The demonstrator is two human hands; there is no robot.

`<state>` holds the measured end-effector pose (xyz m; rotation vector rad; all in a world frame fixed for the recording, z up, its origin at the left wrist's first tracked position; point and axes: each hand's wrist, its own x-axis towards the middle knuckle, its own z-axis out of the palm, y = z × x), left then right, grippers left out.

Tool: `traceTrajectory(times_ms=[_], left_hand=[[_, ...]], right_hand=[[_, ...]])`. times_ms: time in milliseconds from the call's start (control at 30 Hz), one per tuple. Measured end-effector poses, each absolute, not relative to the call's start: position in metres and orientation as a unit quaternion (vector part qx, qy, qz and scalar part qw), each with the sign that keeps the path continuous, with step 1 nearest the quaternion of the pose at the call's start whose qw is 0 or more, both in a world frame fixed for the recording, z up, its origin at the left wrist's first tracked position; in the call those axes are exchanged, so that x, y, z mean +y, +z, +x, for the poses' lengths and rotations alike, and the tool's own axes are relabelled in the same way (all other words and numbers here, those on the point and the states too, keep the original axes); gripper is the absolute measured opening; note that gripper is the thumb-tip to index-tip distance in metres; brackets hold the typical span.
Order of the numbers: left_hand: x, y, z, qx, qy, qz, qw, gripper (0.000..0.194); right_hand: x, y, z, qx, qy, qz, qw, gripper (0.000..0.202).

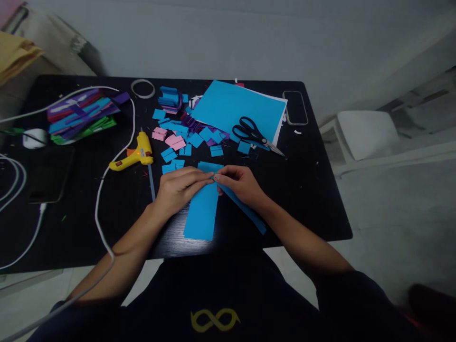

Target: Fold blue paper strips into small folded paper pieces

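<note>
In the head view, a wide blue paper strip (201, 216) lies lengthwise on the black table in front of me. My left hand (176, 189) rests across its upper part, fingers together, their tips pinching paper near its right edge. Meeting those fingertips, my right hand (244, 184) has thumb and forefinger closed on blue paper. From under that hand a second blue paper strip (251, 216) slants down to the right. The exact grip between the fingertips is partly hidden.
Small blue folded pieces (195, 139) and pink ones (175, 142) lie beyond my hands. Black-handled scissors (254, 134) rest on a blue sheet (228, 107). At left are a yellow glue gun (137, 154), a white cable (99, 209), bundled strips (81, 116) and a phone (50, 173).
</note>
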<state>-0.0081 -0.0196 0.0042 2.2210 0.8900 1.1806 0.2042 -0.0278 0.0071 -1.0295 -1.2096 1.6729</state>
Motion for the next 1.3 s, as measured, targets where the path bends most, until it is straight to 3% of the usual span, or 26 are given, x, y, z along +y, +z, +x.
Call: traceTrajectory(times_ms=[1300], left_hand=[[-0.020,0.007,-0.001,0.389,0.360,0.798,0.288,0.008]], right_hand=[[-0.026,-0.003,0.202,-0.486,0.636,-0.428,0.421,0.031]])
